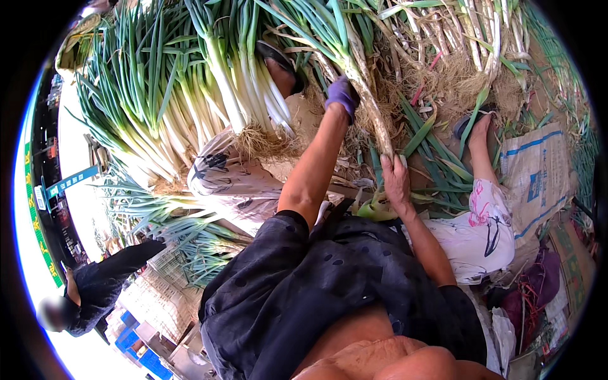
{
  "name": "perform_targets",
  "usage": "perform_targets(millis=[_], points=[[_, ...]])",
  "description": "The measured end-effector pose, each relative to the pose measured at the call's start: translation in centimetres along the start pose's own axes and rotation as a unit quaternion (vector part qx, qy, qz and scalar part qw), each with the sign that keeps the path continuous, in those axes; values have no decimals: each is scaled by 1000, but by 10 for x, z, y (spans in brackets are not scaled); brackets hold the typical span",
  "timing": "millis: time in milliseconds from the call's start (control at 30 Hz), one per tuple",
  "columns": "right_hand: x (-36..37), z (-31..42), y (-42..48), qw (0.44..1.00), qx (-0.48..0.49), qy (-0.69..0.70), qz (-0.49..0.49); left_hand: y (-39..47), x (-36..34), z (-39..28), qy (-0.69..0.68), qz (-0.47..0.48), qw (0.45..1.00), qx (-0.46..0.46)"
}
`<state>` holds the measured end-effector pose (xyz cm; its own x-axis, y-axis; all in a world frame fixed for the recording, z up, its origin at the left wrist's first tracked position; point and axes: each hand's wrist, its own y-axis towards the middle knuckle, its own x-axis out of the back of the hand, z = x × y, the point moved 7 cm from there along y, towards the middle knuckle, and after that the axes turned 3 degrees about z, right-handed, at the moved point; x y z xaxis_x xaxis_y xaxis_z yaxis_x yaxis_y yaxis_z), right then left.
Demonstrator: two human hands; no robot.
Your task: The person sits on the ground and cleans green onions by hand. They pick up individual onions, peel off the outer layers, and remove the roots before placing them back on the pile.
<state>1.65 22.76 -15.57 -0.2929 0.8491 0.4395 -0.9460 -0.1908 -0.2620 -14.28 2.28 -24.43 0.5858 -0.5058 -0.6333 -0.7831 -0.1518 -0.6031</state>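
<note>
My left hand (343, 97), in a purple glove, is closed around the dirt-covered stalk of a large green onion (369, 102) just below its green leaves. The fingers of my bare right hand (395, 175) are at the root end of the same stalk; its thumb and forefinger seem to pinch that end. The onion slants between the two hands, leaves towards the top of the view. Clean white green onions (228, 90) lie in a thick pile at the left. Unpeeled green onions with soil and dry roots (451, 76) lie at the top right.
Stripped green leaves (427, 137) litter the ground by my right hand. A printed woven sack (536, 178) lies at the right, beyond my leg. More green onions (204, 247) lie left of my lap. A person in dark clothing (102, 280) stands at the far left, near blue crates (154, 363).
</note>
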Motion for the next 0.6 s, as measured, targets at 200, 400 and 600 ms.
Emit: perform_targets(millis=[200, 400, 600], points=[[3, -37, 61, 955, -127, 267, 20, -105, 24, 168, 803, 328, 493, 57], [5, 26, 34, 642, -234, 686, 250, -91, 10, 80, 536, 150, 819, 138], [-7, 39, -27, 562, -297, 706, 311, 35, -25, -13, 31, 142, 980, 133]])
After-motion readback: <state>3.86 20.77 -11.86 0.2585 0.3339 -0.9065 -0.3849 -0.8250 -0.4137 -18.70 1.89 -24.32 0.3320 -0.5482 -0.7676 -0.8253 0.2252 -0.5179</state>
